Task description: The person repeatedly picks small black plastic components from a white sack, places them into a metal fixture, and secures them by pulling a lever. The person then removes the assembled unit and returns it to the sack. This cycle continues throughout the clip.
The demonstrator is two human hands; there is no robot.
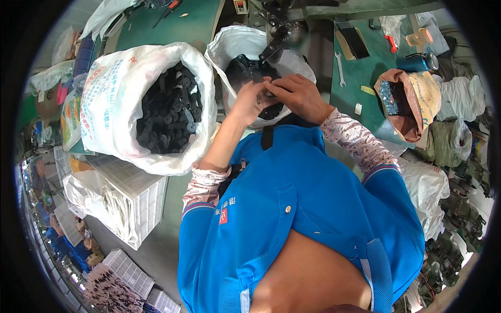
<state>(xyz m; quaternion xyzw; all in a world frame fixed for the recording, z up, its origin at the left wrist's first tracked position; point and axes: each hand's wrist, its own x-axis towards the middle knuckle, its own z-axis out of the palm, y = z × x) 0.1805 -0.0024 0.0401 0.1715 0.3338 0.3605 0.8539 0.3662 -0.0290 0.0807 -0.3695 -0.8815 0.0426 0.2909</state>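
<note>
My left hand [249, 103] and my right hand [302, 96] meet above a white woven sack [225, 43] that holds black plastic parts [243, 69]. Both sets of fingers are closed in a pinch, the tips close together. Whatever lies between them is too small and too covered to name. Just beyond my hands, a dark machine head [277, 43] reaches down over the sack's mouth. To the left stands a larger white sack [117, 104] with its rim rolled back, full of black moulded parts [169, 109].
On the green bench to the right are a wrench [340, 70], an open brown bag [412, 130] of small metal pieces, a blue bottle [412, 62] and a black flat box [353, 41]. A white crate [143, 208] stands lower left. A screwdriver [166, 13] lies at the far left.
</note>
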